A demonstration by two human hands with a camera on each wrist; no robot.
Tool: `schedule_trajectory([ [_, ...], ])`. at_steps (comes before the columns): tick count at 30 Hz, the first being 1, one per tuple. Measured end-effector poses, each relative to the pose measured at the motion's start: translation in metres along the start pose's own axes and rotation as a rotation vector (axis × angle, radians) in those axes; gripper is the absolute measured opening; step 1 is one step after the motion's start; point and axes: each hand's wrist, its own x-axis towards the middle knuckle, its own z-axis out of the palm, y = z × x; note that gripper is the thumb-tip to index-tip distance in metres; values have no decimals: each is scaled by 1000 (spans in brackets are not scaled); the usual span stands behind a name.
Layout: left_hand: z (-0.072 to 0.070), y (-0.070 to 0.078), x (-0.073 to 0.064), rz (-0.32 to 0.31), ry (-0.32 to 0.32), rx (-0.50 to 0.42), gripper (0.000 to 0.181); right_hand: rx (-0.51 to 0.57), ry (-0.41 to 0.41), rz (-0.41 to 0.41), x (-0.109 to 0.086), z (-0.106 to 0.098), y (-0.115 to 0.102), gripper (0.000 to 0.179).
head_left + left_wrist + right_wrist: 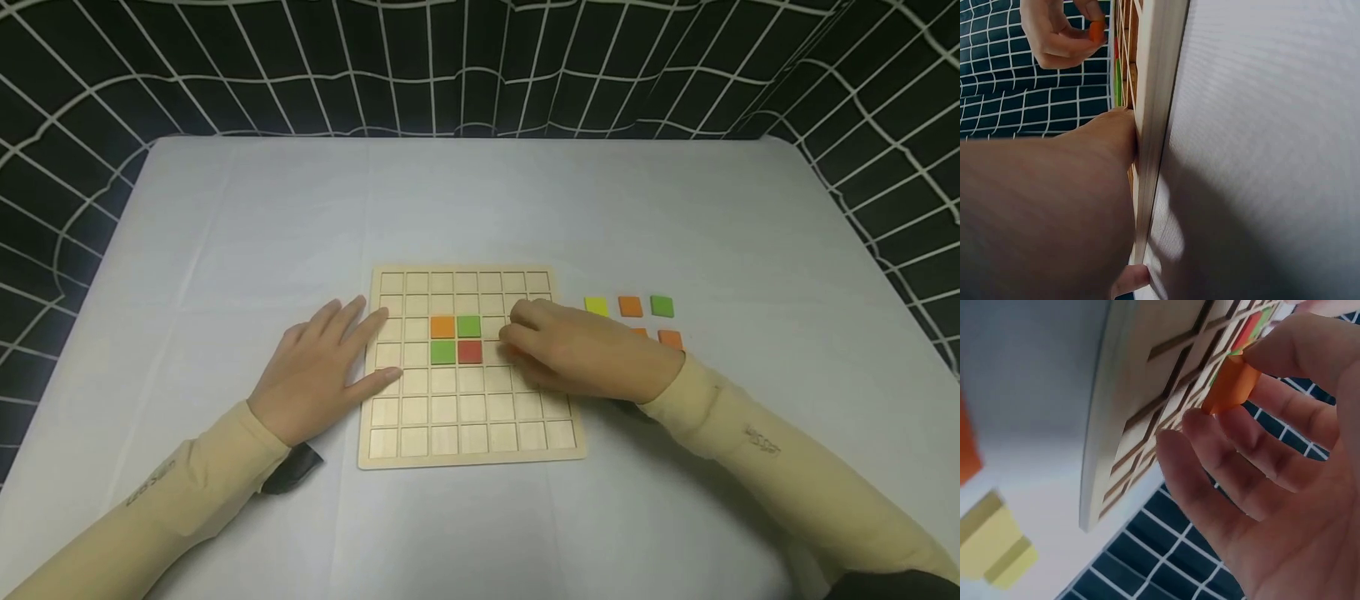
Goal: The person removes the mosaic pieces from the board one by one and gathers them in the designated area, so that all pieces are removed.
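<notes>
A wooden grid board (pixel 472 458) lies on the white table, with orange (pixel 442 327), green (pixel 468 326) and red (pixel 469 352) square tiles plus a second green tile (pixel 442 352) in its middle cells. My right hand (pixel 592 350) is over the board's right side. Between thumb and fingers it pinches an orange tile (pixel 1233 383), tilted close over the cells; in the head view that tile is mostly hidden under the hand. My left hand (pixel 322 367) rests with fingers spread at the board's left edge, index finger and thumb over the rim.
Right of the board lie loose tiles: yellow (pixel 596 307), orange (pixel 631 307), green (pixel 662 306), and more orange ones (pixel 671 339) partly behind the right hand. A dark cloth with a white grid (pixel 465 67) hangs around the table's far and side edges.
</notes>
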Motion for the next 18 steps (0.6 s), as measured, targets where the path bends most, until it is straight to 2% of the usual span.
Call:
schedule_trajectory([
  [7, 0, 0, 0, 9, 18, 12, 72, -20, -8, 52, -16, -8, 6, 14],
  [18, 0, -1, 0, 26, 37, 17, 72, -37, 4, 84, -48, -15, 14, 17],
])
